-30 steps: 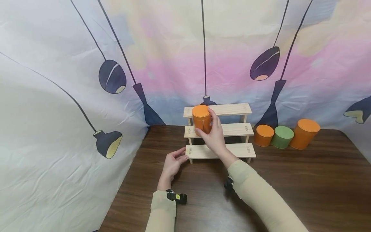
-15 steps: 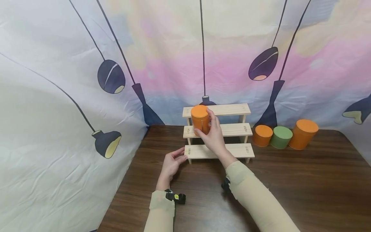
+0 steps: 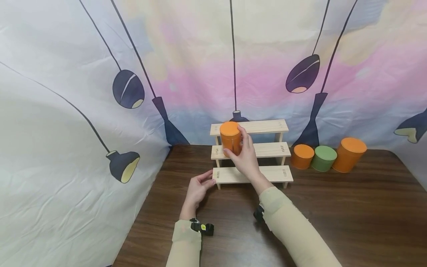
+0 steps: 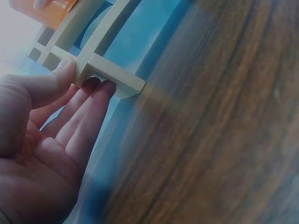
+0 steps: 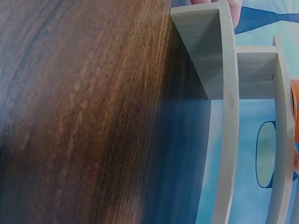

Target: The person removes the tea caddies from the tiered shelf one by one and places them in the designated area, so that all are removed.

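A pale wooden three-step display stand (image 3: pixel 271 149) stands at the table's back. My left hand (image 3: pixel 196 191) pinches the left end of its lowest step; the left wrist view shows the thumb above the board (image 4: pixel 114 73) and fingertips under it. My right hand (image 3: pixel 246 159) grips an orange lidded canister (image 3: pixel 230 139) from its right side, thumb in front. The canister is upright at the left end of the middle step, apparently standing on it, though the fingers partly hide its base. Only its edge (image 5: pixel 295 109) enters the right wrist view.
Right of the stand, a short orange canister (image 3: pixel 303 157), a short green canister (image 3: pixel 324 158) and a taller orange canister (image 3: pixel 349 155) stand in a row on the dark wooden table (image 3: pixel 333 211). A lamp-printed cloth (image 3: pixel 186 74) hangs behind and at the left.
The view has shifted very slightly. Both hands, the canister and the stand keep their places relative to one another; the right forearm has moved slightly left.
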The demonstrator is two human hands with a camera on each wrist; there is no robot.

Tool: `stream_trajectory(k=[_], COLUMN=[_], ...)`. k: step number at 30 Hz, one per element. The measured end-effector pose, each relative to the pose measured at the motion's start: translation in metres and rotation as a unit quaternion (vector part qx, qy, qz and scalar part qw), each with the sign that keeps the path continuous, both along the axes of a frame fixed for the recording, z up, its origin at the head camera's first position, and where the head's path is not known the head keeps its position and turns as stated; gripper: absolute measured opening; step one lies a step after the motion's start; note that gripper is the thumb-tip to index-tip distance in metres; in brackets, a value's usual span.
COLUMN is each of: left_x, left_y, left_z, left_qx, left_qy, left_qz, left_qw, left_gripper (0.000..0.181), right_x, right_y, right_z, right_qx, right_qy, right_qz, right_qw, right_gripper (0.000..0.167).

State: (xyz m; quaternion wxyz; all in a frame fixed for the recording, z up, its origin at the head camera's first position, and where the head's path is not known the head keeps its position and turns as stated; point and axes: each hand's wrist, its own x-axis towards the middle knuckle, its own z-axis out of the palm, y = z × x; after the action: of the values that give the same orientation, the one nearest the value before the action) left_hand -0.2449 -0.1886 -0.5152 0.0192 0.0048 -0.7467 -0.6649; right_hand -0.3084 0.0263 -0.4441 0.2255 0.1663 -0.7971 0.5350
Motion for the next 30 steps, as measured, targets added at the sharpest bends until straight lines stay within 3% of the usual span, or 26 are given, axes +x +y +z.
stream_trajectory(k=[19,30], left_x=[-0.0022,-0.0006], left_y=[0.0020,-0.0010], left_z=[-0.0021,-0.0012], left_qx=[-0.017,0.000], left_qy=[-0.003,0.001], left_qz=[0.008,-0.001], left_qw=[0.9998,1.0000], left_gripper=[0.043,0.045], right_x=[0.0001,-0.0005], right_y=[-0.0012,-0.0010], right_z=[-0.0017,-0.0020], right_qx=[-0.004,0.001], right_qy=[0.006,0.011], right_qz=[-0.002,-0.003], right_qw=[1.0000,0.9999], right_gripper=[0.097,0.097])
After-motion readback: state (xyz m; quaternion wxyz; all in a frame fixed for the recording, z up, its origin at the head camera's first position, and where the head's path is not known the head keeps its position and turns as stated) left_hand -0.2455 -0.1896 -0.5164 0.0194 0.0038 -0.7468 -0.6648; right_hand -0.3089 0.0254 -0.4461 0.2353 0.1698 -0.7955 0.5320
